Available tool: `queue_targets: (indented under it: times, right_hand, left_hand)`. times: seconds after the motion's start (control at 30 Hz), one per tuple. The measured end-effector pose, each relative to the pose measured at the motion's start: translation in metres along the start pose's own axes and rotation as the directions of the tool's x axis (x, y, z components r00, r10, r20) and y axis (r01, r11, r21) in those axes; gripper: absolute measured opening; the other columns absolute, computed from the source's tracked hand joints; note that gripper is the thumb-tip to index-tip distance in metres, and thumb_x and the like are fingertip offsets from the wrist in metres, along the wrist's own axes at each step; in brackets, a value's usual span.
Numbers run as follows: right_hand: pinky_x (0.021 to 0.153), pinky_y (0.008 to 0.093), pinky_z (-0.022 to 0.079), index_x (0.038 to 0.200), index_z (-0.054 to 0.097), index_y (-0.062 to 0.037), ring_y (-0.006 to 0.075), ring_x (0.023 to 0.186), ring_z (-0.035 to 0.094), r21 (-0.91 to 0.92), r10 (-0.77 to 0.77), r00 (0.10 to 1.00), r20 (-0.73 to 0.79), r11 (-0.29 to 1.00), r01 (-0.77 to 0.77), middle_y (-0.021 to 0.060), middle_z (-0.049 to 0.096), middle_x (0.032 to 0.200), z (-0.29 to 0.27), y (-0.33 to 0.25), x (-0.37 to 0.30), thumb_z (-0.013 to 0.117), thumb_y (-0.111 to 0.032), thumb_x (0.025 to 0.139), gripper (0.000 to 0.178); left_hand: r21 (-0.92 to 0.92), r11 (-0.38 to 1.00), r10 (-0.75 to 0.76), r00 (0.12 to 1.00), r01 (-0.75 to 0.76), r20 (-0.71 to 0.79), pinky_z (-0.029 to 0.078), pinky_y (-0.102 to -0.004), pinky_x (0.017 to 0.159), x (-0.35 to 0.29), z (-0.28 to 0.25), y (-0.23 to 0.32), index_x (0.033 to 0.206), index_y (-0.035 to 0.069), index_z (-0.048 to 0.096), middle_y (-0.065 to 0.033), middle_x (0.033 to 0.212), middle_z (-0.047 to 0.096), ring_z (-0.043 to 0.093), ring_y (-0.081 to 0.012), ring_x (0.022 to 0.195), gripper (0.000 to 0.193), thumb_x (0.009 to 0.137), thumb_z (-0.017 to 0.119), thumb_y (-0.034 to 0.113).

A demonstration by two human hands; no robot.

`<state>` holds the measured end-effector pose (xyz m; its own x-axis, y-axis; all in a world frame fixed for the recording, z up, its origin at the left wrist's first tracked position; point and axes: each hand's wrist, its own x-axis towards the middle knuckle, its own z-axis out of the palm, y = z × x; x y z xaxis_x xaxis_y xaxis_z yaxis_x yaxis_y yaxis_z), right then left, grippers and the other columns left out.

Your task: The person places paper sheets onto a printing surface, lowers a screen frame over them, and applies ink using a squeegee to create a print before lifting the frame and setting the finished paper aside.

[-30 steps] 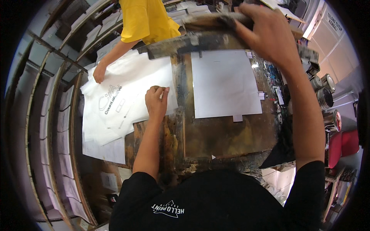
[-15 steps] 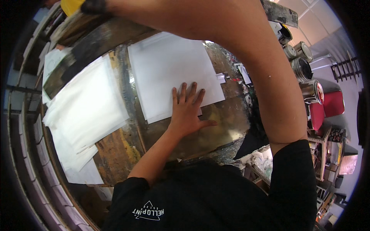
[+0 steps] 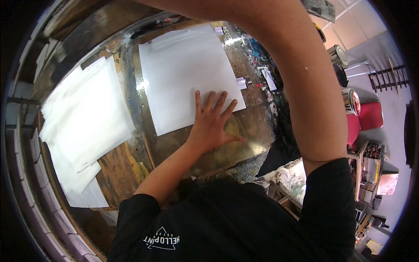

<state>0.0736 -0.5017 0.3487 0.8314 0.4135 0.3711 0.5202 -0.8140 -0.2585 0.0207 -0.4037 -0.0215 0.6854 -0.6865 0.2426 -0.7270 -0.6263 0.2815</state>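
Observation:
My left hand (image 3: pixel 209 124) lies flat with its fingers spread over the lower edge of a large white sheet of paper (image 3: pixel 183 74). The thumb rests on the bare, stained tabletop (image 3: pixel 244 148). Small pale tabs (image 3: pixel 242 83) stick out along the sheet's right edge. My right forearm (image 3: pixel 257 26) arches over the far side of the table and leaves the picture at the top; the right hand is out of view. Left of the sheet sits a loose stack of white paper (image 3: pixel 89 118), its edges uneven.
A dark, stained board (image 3: pixel 83 43) runs along the far left. White-filled racks (image 3: pixel 32 187) curve down the left side. Paint cans (image 3: pixel 350 100) and a red chair (image 3: pixel 371 115) stand on the right. Crumpled pale cloth (image 3: pixel 290 181) lies near the table's right corner.
The view has shifted, so the table and papers sit a little further left and up. My right wrist, with its dark band, has gone out of view. My left hand stays flat on the sheet.

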Motion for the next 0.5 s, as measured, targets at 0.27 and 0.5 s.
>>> queue_targets:
  times: [0.27,0.5]
  right_hand:
    - [0.092,0.0526,0.053,0.114,0.075,-0.0078,0.0376,0.097,0.073,-0.230,-0.087,0.971,-0.223,0.973,0.034,0.0165,0.076,0.097,0.078,0.027,-0.021,0.068,-0.051,0.094,0.048]
    - [0.092,0.0552,0.038,0.124,0.048,-0.0051,0.0353,0.115,0.061,-0.219,0.008,0.956,0.293,0.974,0.059,0.0154,0.063,0.115,0.183,0.071,-0.107,0.082,-0.015,0.077,0.059]
  left_hand:
    - [-0.909,0.408,-0.662,0.656,-0.088,-0.361,0.059,-0.0334,0.095,-0.055,-0.170,-0.058,0.142,0.002,0.054,-0.0100,0.122,0.070,0.071,-0.0193,0.101,0.079,0.076,0.097,0.013]
    - [-0.783,0.510,-0.760,0.614,0.357,-0.215,0.051,-0.0416,0.104,-0.152,-0.129,-0.043,0.149,-0.004,0.056,-0.0097,0.122,0.070,0.066,-0.0231,0.111,0.109,0.062,0.105,0.040]
